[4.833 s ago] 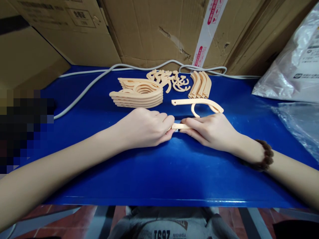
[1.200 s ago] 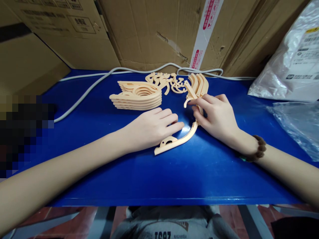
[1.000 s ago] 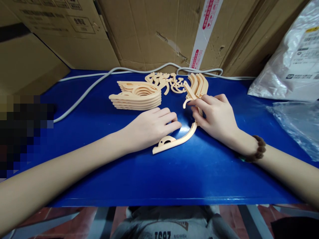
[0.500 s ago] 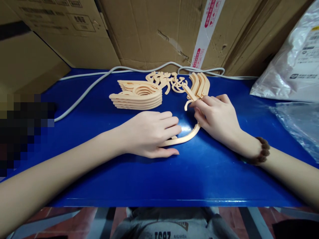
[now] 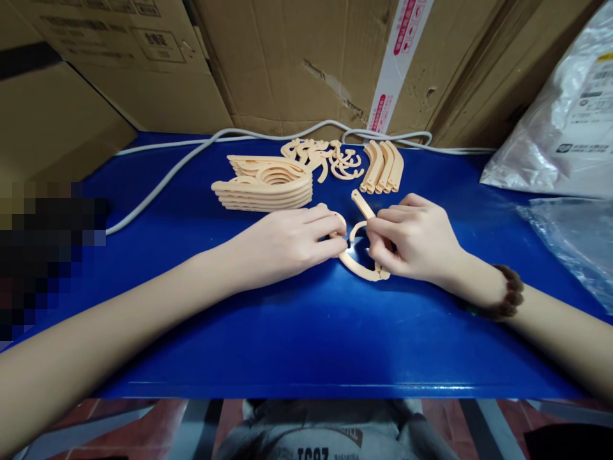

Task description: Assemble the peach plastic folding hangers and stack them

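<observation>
Between my hands is a cream plastic folding hanger (image 5: 357,267), low over the blue table. My left hand (image 5: 292,239) is closed round its left side, with one end showing above the fingers. My right hand (image 5: 412,235) pinches the right side, where a short arm (image 5: 363,204) sticks up and a small hook (image 5: 355,230) curves to the left. The right fingers hide the joint. Behind my left hand lies a stack of folded hangers (image 5: 268,195). Loose hooks (image 5: 330,160) and several curved hanger arms (image 5: 383,169) lie beyond my right hand.
The blue table (image 5: 287,348) has its front edge close to my body. Cardboard boxes (image 5: 297,70) stand along the back, with a white cable (image 5: 167,182) in front of them. Clear plastic bags (image 5: 541,140) lie at the right.
The hanger has turned, and its curved piece now bows toward me. My left hand has closed on its left side. My right hand has drawn slightly nearer, away from the loose arms.
</observation>
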Motion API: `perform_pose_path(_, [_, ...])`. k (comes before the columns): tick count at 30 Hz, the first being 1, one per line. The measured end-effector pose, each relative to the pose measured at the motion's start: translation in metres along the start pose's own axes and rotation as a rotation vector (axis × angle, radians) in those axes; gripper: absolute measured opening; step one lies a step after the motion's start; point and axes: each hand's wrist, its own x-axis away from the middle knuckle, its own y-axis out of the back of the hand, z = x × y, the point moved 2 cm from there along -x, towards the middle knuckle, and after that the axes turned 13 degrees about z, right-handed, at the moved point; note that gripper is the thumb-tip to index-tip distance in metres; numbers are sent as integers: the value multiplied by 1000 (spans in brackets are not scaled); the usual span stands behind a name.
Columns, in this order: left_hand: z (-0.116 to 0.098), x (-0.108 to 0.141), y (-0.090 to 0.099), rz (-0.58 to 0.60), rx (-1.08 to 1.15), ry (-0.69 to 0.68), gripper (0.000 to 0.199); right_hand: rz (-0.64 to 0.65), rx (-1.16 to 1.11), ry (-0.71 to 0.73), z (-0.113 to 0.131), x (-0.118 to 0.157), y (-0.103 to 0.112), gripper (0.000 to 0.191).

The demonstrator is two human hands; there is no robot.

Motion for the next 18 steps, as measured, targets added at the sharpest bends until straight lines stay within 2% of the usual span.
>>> perform_pose_path(9, [1,-2,0,-35,-8,197,21,-31,26,66,4,1,0,36])
perform_pose_path(18, [-4,1,-2,-17,237,388,25,-40,54,118,11,2,-1,40])
